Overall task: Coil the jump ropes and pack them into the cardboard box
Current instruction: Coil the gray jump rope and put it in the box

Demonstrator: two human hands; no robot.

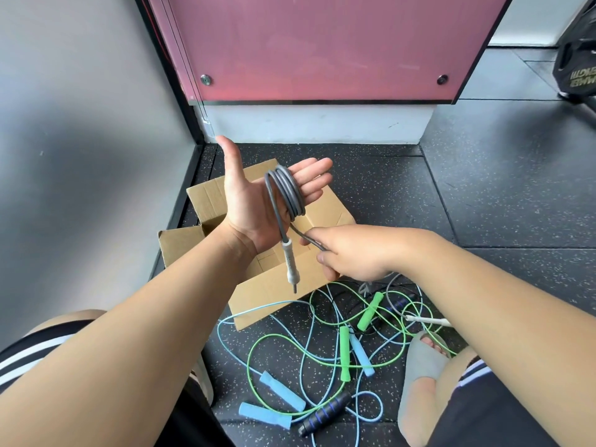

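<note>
The left hand (254, 201) is held up flat, palm up, with its fingers straight and its thumb sticking out. A grey plastic jump rope (288, 191) is looped round those fingers in a few neat rings. Its white and grey stick handle (289, 262) hangs down just under the wrist.

Just beside and below, the right hand (351, 253) pinches the loose end of the same grey rope between thumb and fingers. I think it is ready to feed more rope onto the coil.

Right under both hands sits the brown cardboard box (267, 291) with its flaps open. I see no rope in the part of the inside that shows.

Further down, near the person's knees, more ropes lie in a tangle on the black speckled floor (483, 204): a green jump rope (344, 353), a light blue jump rope (282, 387) and a black jump rope (325, 412) with blue rings on its handle. A thin white handle (425, 321) pokes out by the right arm.

So the job looks like it has only begun. One rope is partly coiled, none is packed that I can see, and at least three are not yet coiled.
</note>
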